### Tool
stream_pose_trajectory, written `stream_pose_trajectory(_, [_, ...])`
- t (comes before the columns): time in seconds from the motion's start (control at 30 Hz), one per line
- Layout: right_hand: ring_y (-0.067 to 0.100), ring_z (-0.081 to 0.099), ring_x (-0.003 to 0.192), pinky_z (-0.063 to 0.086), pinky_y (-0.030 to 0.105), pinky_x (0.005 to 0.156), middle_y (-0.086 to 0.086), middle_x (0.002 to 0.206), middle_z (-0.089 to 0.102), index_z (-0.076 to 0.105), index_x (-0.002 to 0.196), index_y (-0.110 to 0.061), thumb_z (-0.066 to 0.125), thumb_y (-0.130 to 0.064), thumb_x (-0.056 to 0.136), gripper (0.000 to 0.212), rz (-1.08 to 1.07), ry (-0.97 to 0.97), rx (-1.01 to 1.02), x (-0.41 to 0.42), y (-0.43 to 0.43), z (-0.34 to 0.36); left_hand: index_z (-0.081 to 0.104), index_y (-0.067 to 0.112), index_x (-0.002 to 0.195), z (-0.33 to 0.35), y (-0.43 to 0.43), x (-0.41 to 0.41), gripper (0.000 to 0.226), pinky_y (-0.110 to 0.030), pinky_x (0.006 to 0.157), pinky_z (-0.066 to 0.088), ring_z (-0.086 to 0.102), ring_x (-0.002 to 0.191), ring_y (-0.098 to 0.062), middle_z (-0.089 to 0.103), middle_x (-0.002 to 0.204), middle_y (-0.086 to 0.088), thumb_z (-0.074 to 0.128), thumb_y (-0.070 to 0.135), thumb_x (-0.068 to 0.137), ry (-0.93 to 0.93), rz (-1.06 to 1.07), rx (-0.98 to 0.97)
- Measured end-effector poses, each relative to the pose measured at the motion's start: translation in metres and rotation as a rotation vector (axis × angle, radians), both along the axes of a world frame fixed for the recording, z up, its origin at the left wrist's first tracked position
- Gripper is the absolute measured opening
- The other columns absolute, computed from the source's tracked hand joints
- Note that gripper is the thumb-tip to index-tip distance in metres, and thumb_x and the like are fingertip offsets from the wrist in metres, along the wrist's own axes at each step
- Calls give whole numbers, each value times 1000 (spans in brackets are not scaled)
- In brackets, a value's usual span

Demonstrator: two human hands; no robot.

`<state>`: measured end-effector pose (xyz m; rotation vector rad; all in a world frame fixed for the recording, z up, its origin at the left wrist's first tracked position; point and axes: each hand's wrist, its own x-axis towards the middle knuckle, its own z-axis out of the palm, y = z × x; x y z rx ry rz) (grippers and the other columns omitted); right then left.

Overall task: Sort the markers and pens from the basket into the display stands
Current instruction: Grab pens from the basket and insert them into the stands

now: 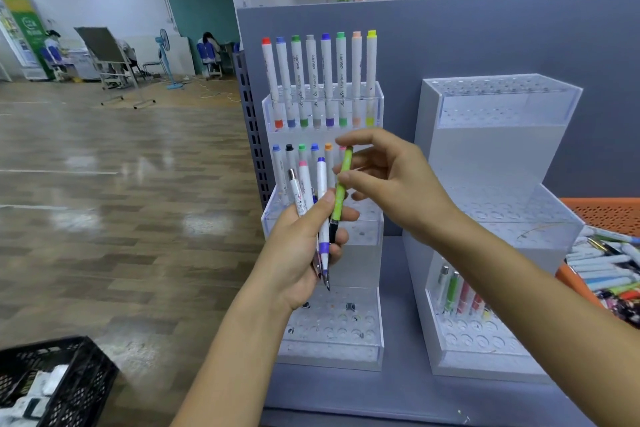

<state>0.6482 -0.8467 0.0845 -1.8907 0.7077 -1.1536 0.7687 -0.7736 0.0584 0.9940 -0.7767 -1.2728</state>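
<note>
1. A black crate (59,381) sits on the wood floor at the far left, well apart from the shelf.
2. The left hand (304,246) is raised in front of the left stand (375,104), palm turned inward. Its fingers and thumb are curled round a bundle (322,184) of pens and markers held upright, tips down.
3. The left stand's top tier carries a row of markers (327,80), caps up. Their barrels read "deli" and, in script, "Acrylic Marker". Its left edge lies just beside a perforated grey upright (254,135).
4. The green pen (341,191) stands tilted between the hands, its dark lower end against the left hand's fingers.
5. The right hand (391,184) comes in from the right, wrist bent. The thumb and forefinger pinch the green pen's upper part; the other fingers are loosely spread.
6. A narrow gap of grey shelf (398,388) separates the stands. The right stand (498,163) shows open holes on its upper tiers and a few pens (457,295) in its lowest.
7. The orange basket (609,215), at the right edge, holds heaped markers; their print is too blurred to read.
</note>
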Motion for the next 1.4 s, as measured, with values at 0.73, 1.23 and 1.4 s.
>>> stream_pose_trajectory(0.73, [22, 71, 84, 55, 27, 71, 2, 87, 71, 55, 104, -19, 55, 11, 87, 35, -430, -487, 29, -126, 40, -15, 59, 15, 104, -33, -12, -73, 21, -17, 40, 26, 30, 41, -7, 41, 53, 6, 42, 28, 100, -216, -272, 44])
stream_pose_trajectory(1.23, [7, 62, 78, 50, 17, 71, -7, 87, 61, 60, 108, -10, 63, -1, 80, 29, -794, 139, -322, -170, 32, -111, 56, 10, 94, -41, -25, -115, 19, -16, 37, 21, 26, 36, -6, 40, 54, 3, 39, 17, 98, -73, -366, 81])
stream_pose_trajectory(1.4, [18, 63, 75, 52, 31, 71, 4, 90, 62, 62, 105, -5, 69, 6, 77, 31, -770, 282, -461, -170, 25, -128, 59, 9, 96, -43, -23, -112, 21, -16, 39, 27, 34, 42, -7, 48, 58, 3, 38, 13, 99, -54, -374, 64])
